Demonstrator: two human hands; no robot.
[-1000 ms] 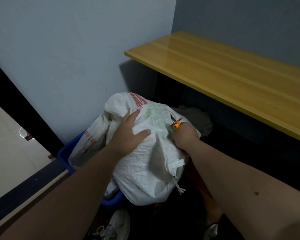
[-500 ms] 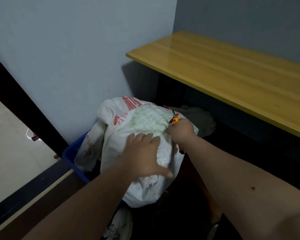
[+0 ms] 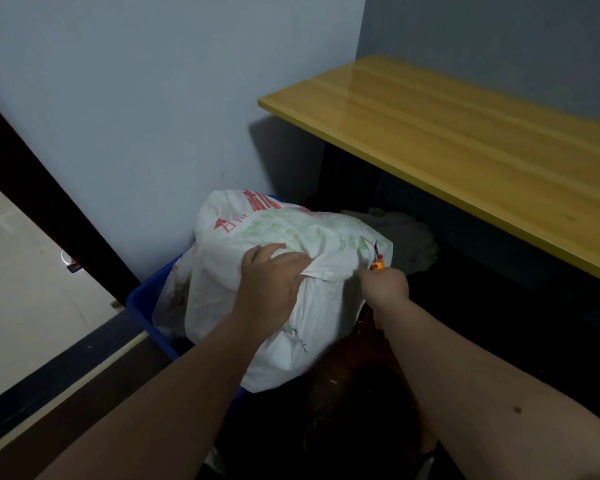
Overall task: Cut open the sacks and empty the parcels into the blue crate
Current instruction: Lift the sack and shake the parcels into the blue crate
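Observation:
A bulging white woven sack with red and green print lies on top of the blue crate, covering most of it. My left hand grips a fold of the sack on its upper side. My right hand is closed on an orange-handled cutter whose dark blade points up against the sack's right edge. A thinner white bag hangs over the crate's left rim. No parcels are visible; the sack hides the crate's inside.
A yellow wooden bench juts from the right wall. A grey cloth bundle lies under it beside the sack. The blue-grey wall stands right behind the crate. A dark door frame runs at the left.
My left hand slid from the sack's top to its front and now bunches a fold. The sack has rolled, showing more red print. My right hand with the cutter stayed at the right edge.

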